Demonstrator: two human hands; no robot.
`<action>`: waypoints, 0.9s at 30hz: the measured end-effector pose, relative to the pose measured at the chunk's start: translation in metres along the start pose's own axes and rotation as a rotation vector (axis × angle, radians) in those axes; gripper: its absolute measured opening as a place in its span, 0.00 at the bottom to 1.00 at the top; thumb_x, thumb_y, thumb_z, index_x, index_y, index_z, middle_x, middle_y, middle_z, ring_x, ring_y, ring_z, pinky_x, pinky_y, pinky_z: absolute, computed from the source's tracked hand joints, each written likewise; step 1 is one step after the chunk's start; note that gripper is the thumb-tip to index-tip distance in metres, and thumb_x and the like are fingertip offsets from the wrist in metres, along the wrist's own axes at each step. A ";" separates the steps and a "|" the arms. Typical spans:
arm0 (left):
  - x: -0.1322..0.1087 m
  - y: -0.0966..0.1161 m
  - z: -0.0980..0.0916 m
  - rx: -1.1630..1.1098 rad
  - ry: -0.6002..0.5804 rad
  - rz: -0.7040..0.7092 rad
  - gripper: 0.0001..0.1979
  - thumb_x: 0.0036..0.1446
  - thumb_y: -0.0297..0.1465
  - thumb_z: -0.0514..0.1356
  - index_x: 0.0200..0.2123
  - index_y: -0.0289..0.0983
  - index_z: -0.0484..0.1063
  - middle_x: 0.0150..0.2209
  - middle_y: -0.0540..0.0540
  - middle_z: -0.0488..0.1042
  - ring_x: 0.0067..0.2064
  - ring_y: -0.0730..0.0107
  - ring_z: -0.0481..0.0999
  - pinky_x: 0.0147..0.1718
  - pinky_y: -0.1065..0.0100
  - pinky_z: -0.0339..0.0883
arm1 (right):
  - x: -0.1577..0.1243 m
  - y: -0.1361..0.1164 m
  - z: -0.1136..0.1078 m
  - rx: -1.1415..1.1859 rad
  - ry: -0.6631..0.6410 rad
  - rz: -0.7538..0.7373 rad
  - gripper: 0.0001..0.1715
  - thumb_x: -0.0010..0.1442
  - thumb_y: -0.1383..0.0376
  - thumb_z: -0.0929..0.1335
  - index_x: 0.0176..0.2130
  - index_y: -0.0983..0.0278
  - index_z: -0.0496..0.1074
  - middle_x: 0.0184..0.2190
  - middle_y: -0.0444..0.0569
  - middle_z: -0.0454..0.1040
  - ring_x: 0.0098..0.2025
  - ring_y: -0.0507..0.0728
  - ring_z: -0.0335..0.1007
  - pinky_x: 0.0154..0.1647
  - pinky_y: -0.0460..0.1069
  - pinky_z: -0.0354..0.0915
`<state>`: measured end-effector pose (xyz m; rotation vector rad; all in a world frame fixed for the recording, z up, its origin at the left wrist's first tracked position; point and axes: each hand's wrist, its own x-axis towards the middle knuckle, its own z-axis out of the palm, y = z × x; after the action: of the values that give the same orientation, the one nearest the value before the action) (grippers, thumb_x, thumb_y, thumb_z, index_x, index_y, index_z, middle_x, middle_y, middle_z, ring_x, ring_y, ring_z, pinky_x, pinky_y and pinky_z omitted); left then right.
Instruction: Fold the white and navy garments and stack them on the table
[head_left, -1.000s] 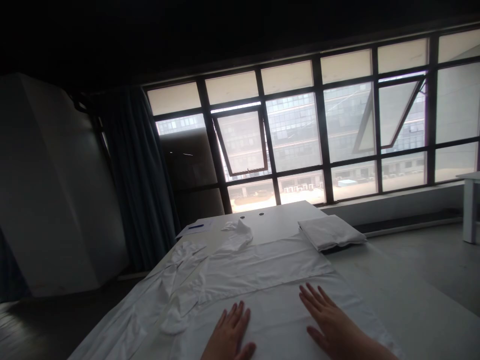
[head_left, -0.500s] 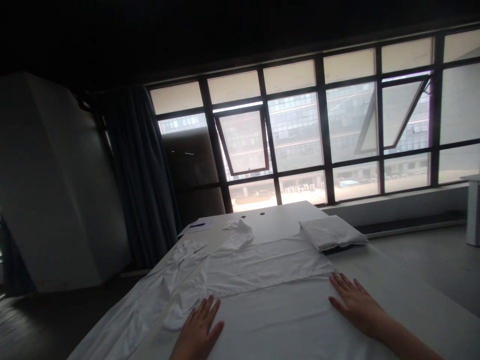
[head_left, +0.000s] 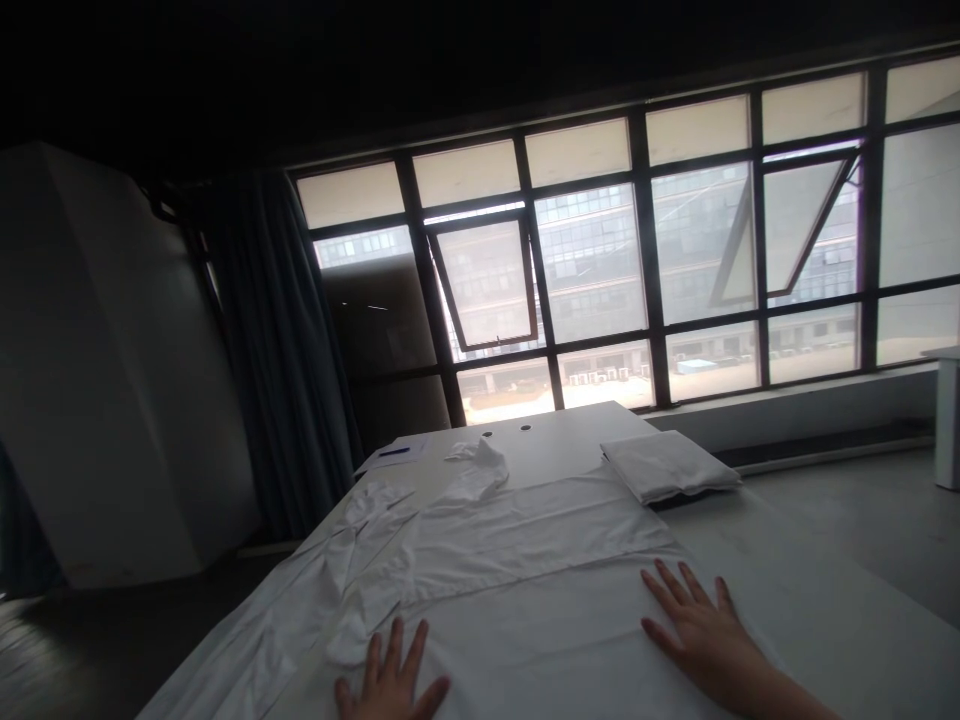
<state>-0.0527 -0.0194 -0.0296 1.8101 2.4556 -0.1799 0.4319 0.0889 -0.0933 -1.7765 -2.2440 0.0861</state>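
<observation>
A white cloth garment [head_left: 525, 630] lies spread over the table, with a folded-over edge running across it and loose, wrinkled parts on the left. My left hand [head_left: 391, 680] rests on its near left part, fingers spread, the wrist cut off by the bottom of the picture. Flat on the right side of the cloth lies my right hand [head_left: 697, 625], its fingers apart too. Neither hand grips anything. Beyond the right hand sits a folded white cloth bundle [head_left: 667, 465] near the table's right edge.
The white table [head_left: 577, 430] stretches toward a wall of windows [head_left: 592, 260], two panes tilted out. Paper with a dark pen [head_left: 394, 451] lies at the far left corner. A dark blue curtain [head_left: 277, 360] and a pale pillar [head_left: 135, 380] stand to the left.
Both hands have slid nearer to me over the cloth, the left one lower in view. The right hand's fingers have spread wider. The folded bundle stays put.
</observation>
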 end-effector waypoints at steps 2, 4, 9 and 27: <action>0.003 -0.001 -0.001 0.007 0.006 0.015 0.44 0.59 0.63 0.42 0.73 0.49 0.43 0.75 0.43 0.33 0.74 0.39 0.31 0.61 0.25 0.35 | 0.005 0.000 -0.003 0.006 -0.017 -0.002 0.44 0.63 0.34 0.56 0.69 0.50 0.59 0.73 0.50 0.51 0.73 0.76 0.41 0.67 0.79 0.31; 0.009 -0.004 -0.004 0.007 0.012 0.038 0.44 0.60 0.63 0.41 0.73 0.48 0.44 0.75 0.43 0.33 0.74 0.41 0.31 0.63 0.28 0.33 | 0.012 0.000 -0.006 0.007 -0.031 -0.011 0.45 0.62 0.33 0.56 0.69 0.50 0.59 0.73 0.50 0.50 0.73 0.76 0.41 0.67 0.79 0.31; 0.030 -0.008 -0.011 -0.006 0.070 0.088 0.42 0.62 0.62 0.42 0.73 0.48 0.46 0.75 0.41 0.36 0.74 0.42 0.35 0.64 0.31 0.36 | 0.031 -0.008 -0.010 0.004 -0.026 -0.017 0.43 0.63 0.36 0.57 0.69 0.50 0.60 0.73 0.51 0.51 0.73 0.77 0.41 0.66 0.80 0.31; 0.045 -0.010 -0.027 0.111 0.170 0.095 0.34 0.64 0.51 0.49 0.69 0.43 0.61 0.73 0.42 0.50 0.73 0.47 0.47 0.68 0.40 0.33 | 0.053 -0.020 -0.007 -0.041 -0.037 0.040 0.42 0.65 0.38 0.56 0.69 0.53 0.60 0.72 0.53 0.53 0.73 0.76 0.43 0.64 0.81 0.32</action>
<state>-0.0750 0.0239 -0.0084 2.0639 2.5084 -0.1654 0.4034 0.1341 -0.0724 -1.8559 -2.2523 0.0820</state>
